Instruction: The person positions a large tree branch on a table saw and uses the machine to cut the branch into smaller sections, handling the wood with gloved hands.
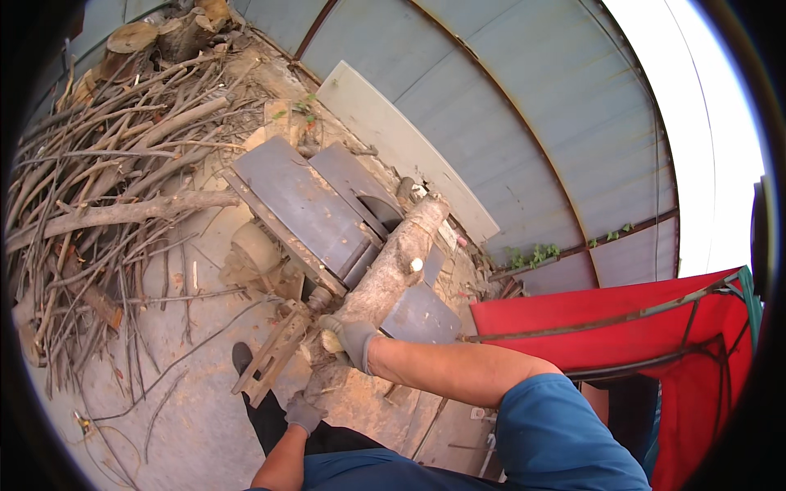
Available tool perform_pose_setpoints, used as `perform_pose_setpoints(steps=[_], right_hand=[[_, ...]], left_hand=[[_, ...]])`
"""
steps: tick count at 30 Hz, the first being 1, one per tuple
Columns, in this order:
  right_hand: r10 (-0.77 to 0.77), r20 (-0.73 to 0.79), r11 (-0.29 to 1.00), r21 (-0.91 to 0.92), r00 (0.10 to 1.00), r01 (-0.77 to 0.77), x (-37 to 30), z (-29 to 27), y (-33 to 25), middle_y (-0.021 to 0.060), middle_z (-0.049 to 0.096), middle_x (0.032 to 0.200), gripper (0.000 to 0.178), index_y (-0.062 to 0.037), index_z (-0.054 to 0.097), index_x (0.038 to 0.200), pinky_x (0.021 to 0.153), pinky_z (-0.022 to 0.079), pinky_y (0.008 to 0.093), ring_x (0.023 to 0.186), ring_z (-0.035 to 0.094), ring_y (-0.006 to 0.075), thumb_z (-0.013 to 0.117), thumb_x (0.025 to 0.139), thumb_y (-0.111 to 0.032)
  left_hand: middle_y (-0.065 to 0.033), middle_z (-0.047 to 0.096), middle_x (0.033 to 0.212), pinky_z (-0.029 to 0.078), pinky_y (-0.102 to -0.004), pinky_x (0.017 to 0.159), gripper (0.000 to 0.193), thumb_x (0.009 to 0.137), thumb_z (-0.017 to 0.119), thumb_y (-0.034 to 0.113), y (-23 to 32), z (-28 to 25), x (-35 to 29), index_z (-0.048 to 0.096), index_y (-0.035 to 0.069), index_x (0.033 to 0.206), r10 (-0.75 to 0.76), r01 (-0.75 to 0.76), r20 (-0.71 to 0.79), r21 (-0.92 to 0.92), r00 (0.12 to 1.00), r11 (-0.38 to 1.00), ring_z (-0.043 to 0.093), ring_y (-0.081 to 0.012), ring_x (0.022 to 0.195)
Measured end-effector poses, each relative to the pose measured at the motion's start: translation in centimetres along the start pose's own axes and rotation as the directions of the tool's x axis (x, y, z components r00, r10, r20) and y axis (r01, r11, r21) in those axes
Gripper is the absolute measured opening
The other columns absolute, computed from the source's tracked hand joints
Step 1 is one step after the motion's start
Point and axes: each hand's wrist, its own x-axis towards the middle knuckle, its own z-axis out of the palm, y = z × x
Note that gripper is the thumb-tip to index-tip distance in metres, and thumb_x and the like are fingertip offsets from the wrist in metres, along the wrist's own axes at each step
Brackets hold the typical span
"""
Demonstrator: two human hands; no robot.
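A thick, rough log lies slanting over the grey metal table of a woodworking machine, its far end toward the wall. Pale stubs show where branches were cut from it. My right hand, in a grey glove, is closed round the log beside a pale stub at its nearer part. Lower down, my left hand, also gloved, has its fingers curled at the log's near end, close to my body. Its fingertips are partly hidden. A slotted wooden piece juts from the machine near that hand.
A big heap of cut branches fills the left side, with sawn stumps behind it. A dark cable crosses the floor. A red cover on a metal frame stands at right. Behind the machine, a pale board leans on the metal wall.
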Motion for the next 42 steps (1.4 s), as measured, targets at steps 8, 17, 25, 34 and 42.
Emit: perform_pose_setpoints(steps=[8,17,25,34,42], right_hand=[[0.029,-0.062,0.996,-0.088,0.998,-0.034,-0.4,0.5,-1.4,0.0031,0.068,0.082,0.042,-0.0134,0.074,0.095,0.053,0.052,0.0337,0.071,0.063,0.0178,0.081,0.090,-0.055],[0.090,-0.073,0.995,-0.031,0.993,-0.092,0.2,1.7,-1.9,0.0005,0.068,0.089,0.036,-0.0192,0.074,0.096,0.057,0.053,0.0343,0.078,0.063,0.0169,0.081,0.090,-0.054],[0.100,-0.197,0.987,-0.103,0.975,-0.122,4.2,2.4,-0.5,0.0013,0.068,0.089,0.035,-0.0167,0.074,0.097,0.057,0.053,0.0360,0.076,0.064,0.0180,0.080,0.091,-0.051],[0.060,-0.244,0.973,-0.203,0.968,-0.112,4.7,2.7,-0.5,0.0032,0.069,0.090,0.041,-0.0140,0.073,0.098,0.057,0.056,0.0363,0.077,0.065,0.0198,0.081,0.091,-0.053],[0.151,-0.240,0.975,-0.124,0.959,-0.185,2.0,4.5,-2.3,0.0049,0.070,0.105,0.056,-0.0142,0.073,0.109,0.063,0.060,0.0368,0.086,0.066,0.0221,0.079,0.087,-0.065]], left_hand=[[-0.0210,0.063,0.141,0.049,-0.0442,0.112,0.096,0.063,0.098,0.030,0.3,0.3,-0.6,0.053,0.006,0.145,-0.040,0.047,0.053,-0.127,0.998,0.991,0.060,-0.0377,0.133],[-0.0285,0.064,0.136,0.052,-0.0468,0.108,0.096,0.063,0.098,0.031,-0.3,1.1,-0.5,0.053,0.000,0.142,0.031,-0.026,0.033,-0.155,0.999,0.988,0.061,-0.0425,0.130],[-0.0288,0.064,0.136,0.054,-0.0463,0.105,0.101,0.064,0.098,0.027,0.1,1.9,-1.1,0.048,0.003,0.148,0.002,0.007,0.052,-0.165,0.999,0.986,0.064,-0.0423,0.126],[-0.0334,0.068,0.124,0.056,-0.0476,0.100,0.091,0.061,0.099,0.035,-2.7,6.7,1.2,0.056,-0.006,0.131,0.063,-0.041,0.054,-0.330,0.997,0.943,0.068,-0.0424,0.119],[-0.0263,0.075,0.111,0.058,-0.0444,0.093,0.077,0.060,0.100,0.030,-7.7,14.3,6.2,0.065,-0.005,0.120,0.002,0.049,0.105,-0.478,0.994,0.877,0.073,-0.0394,0.107]])
